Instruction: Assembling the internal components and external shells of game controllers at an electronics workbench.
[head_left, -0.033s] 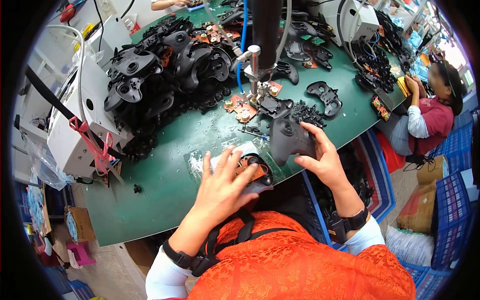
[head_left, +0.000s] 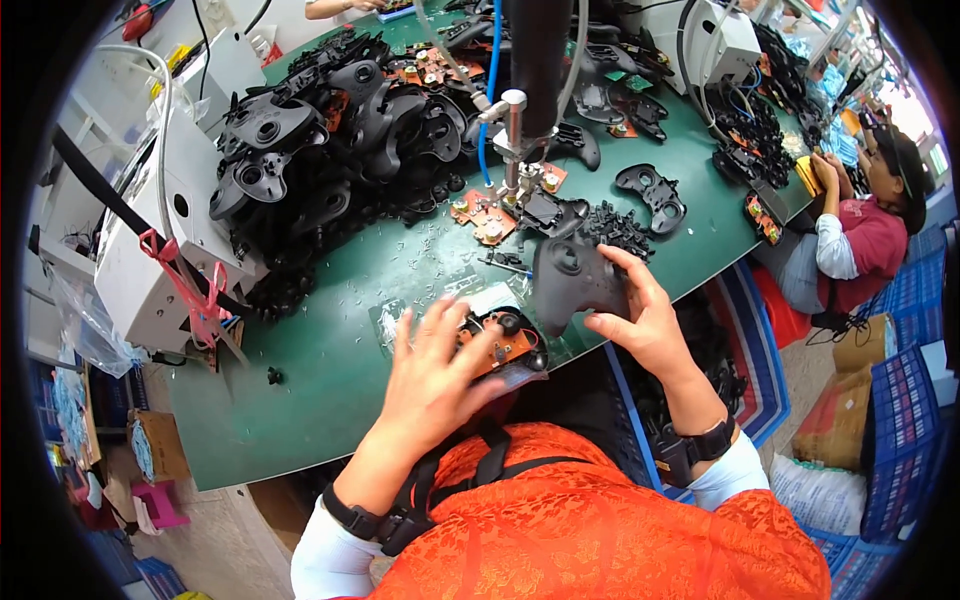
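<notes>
The person's right hand (head_left: 650,320) is holding a matte black plastic game-controller shell (head_left: 575,285) by its right end, the thumb on the near edge and the fingers along the far right side, so that grip is closed around the shell. The left hand (head_left: 432,365) is spreading its fingers apart, blurred, over the left part of an orange circuit board with black round knobs (head_left: 512,345); whether a fingertip is touching the board, I cannot tell. The shell is sitting just right of and beyond the board, near the right edge of the green tabletop (head_left: 300,400); contact between shell and tabletop is not showing. The step in hand seems to be handling the shell with one hand while the other is attending to the board, and the next move appears to be calling for a steady right-hand grip and careful left fingertips around the knobs. The shell's face is pointing mostly upward, its free grip lobe aiming toward the person and its long axis running roughly left to right, while the board's long axis is slanting from far left to near right, partly hidden by the left fingers
</notes>
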